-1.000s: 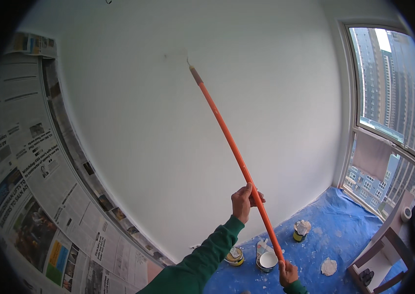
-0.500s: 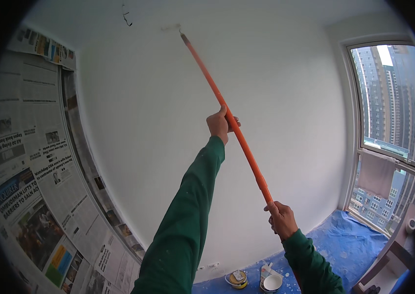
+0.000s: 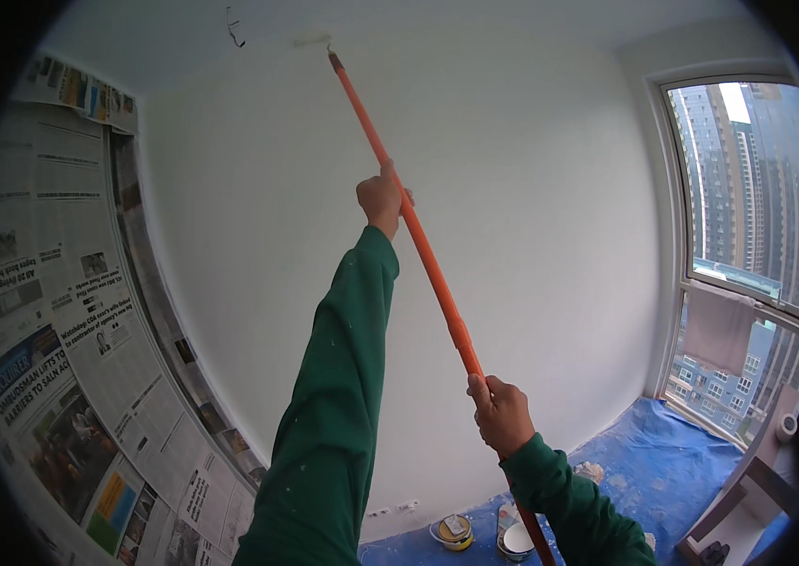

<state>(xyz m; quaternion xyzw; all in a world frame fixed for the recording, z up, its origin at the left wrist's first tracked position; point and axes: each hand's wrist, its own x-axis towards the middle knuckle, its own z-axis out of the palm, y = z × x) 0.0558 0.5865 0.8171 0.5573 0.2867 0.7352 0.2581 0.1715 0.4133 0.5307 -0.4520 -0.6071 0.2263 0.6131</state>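
A long orange extension pole (image 3: 434,274) slants up and left across the pale wall (image 3: 531,226). At its far end is a paint roller (image 3: 311,41), set against the top of the wall near the ceiling; its sleeve is faint and light-coloured. My left hand (image 3: 382,200) is closed around the pole's upper part, arm stretched out. Lower down, just below the pole's thicker joint, my right hand (image 3: 503,415) grips it too. The pole's bottom end runs on past my right wrist, toward the floor. Both my sleeves are green with small pale specks.
Newspaper sheets (image 3: 88,311) cover the left side. A blue plastic sheet (image 3: 668,462) lies on the floor, holding a yellow-rimmed can (image 3: 453,533) and a white tub (image 3: 518,539). Wires (image 3: 233,28) dangle above. At right are a window (image 3: 748,189), a hanging cloth (image 3: 718,330) and a shelf unit (image 3: 748,491).
Both hands have shifted left and slightly up with the pole. The roller has moved up and left along the top of the wall. More of the pole's lower end now shows below my right hand.
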